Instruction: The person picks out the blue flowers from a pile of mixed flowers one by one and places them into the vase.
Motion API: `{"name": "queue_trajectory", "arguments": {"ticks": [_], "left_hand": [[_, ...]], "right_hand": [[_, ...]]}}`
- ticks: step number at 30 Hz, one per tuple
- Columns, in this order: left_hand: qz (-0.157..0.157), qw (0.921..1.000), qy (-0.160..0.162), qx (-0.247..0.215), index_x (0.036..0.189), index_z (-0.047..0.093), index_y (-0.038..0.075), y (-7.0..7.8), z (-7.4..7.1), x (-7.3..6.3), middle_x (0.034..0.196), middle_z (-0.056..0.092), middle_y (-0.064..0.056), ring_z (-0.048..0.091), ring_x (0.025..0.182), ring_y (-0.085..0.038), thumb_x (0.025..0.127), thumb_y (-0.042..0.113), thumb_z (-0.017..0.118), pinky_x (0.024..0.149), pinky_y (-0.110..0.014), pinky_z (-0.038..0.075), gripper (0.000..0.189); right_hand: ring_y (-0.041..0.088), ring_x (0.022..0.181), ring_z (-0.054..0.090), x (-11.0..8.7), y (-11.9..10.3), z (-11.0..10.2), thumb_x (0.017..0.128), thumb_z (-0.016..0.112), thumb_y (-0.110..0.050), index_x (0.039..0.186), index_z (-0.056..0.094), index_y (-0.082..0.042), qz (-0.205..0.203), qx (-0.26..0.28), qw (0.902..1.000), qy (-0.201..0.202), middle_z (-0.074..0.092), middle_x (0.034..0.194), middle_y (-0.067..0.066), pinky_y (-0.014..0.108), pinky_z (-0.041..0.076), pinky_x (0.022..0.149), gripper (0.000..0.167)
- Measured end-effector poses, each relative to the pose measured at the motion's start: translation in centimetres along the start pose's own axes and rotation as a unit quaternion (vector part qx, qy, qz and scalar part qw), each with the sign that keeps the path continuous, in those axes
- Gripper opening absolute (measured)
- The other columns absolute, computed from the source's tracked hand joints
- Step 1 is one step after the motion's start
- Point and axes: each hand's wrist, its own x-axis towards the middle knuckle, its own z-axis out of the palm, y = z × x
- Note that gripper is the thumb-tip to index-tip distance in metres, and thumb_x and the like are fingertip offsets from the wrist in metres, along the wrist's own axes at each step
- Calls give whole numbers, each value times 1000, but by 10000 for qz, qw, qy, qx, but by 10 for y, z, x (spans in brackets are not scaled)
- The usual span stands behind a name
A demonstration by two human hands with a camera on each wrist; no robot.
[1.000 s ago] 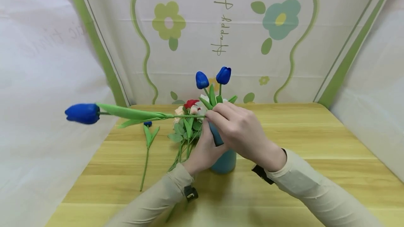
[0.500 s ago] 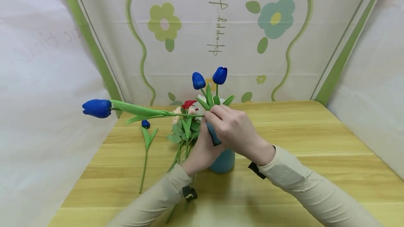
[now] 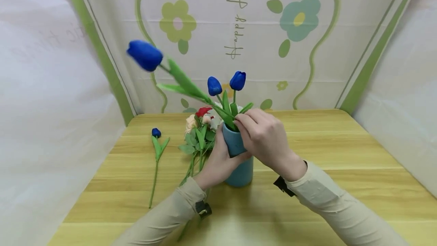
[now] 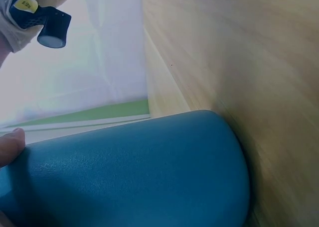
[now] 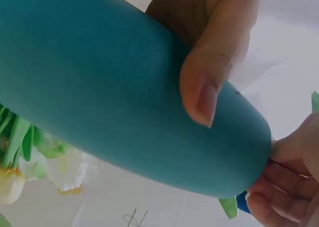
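Observation:
My left hand [image 3: 218, 162] grips the blue vase [image 3: 239, 174], which stands upright on the wooden table. The right wrist view shows the left thumb [image 5: 202, 95] lying across the vase wall. At the vase mouth, my right hand [image 3: 268, 137] pinches the stem of a blue tulip [image 3: 146, 56]. This tulip leans up and to the left, its green leaves [image 3: 186, 82] crossing in front of the others. Two more blue tulips [image 3: 238, 81] stand in the vase. In the right wrist view, the right fingers [image 5: 286, 187] are right at the rim.
Left of the vase lies a bunch of flowers with a red bloom [image 3: 203, 111], a peach rose [image 3: 191, 123] and white petals. Farther left lies a single blue tulip [image 3: 156, 133] on the table [image 3: 327, 196]. A printed curtain [image 3: 259, 56] hangs behind the table.
The pinched tulip has swung from level, pointing left, to slanting upward over the vase. The right hand has shifted slightly right, baring more of the vase mouth. The left hand keeps its grip.

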Motion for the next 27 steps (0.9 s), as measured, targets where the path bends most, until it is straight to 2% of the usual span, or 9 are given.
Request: {"name": "queue_trajectory", "arguments": {"ticks": [6, 10, 16, 20, 24, 27], "left_hand": [[-39, 10000, 41, -19, 153, -1, 26, 2, -1, -1, 146, 31, -1, 40, 128, -20, 87, 36, 76, 102, -51, 36, 103], [-34, 10000, 51, -59, 153, 0, 26, 2, -1, -1, 146, 32, 0, 40, 128, -20, 87, 35, 77, 102, -54, 36, 102], [-2, 10000, 2, -72, 153, -1, 26, 5, -1, 0, 145, 34, -2, 41, 128, -20, 87, 34, 77, 102, -52, 36, 103], [-32, 10000, 6, -24, 153, -1, 25, 5, -1, 0, 145, 34, -2, 41, 128, -20, 86, 37, 77, 102, -52, 36, 104], [-65, 10000, 20, 39, 153, 0, 26, 3, -1, 0, 145, 34, -3, 41, 129, -21, 85, 38, 78, 103, -52, 35, 104], [-40, 9999, 38, 154, 153, -2, 26, 1, -2, 0, 149, 31, -4, 39, 132, -21, 86, 39, 77, 105, -52, 33, 105]], "right_hand": [[24, 66, 60, -5, 3, -2, 83, 73, -3, 84, 71, 2, 663, 247, 9973, 197, 66, 76, 10, 38, 53, 57, 6], [24, 69, 60, -8, 4, -2, 84, 73, -5, 83, 71, 2, 1035, 513, 9930, 268, 66, 77, 9, 39, 52, 59, 8], [25, 73, 58, -11, 5, -1, 88, 70, -8, 81, 71, 1, 1270, 730, 9885, 384, 66, 77, 8, 40, 49, 65, 12], [23, 71, 56, -13, 6, 0, 87, 69, -8, 79, 70, 0, 1431, 813, 9854, 446, 64, 77, 7, 37, 47, 62, 11], [21, 72, 58, -16, 5, 1, 86, 73, -11, 81, 70, -1, 1679, 1001, 9795, 492, 64, 79, 6, 35, 49, 58, 11], [21, 75, 60, -19, 3, 3, 82, 80, -19, 88, 70, 0, 1899, 1209, 9734, 435, 64, 84, 7, 34, 52, 56, 22]]}}
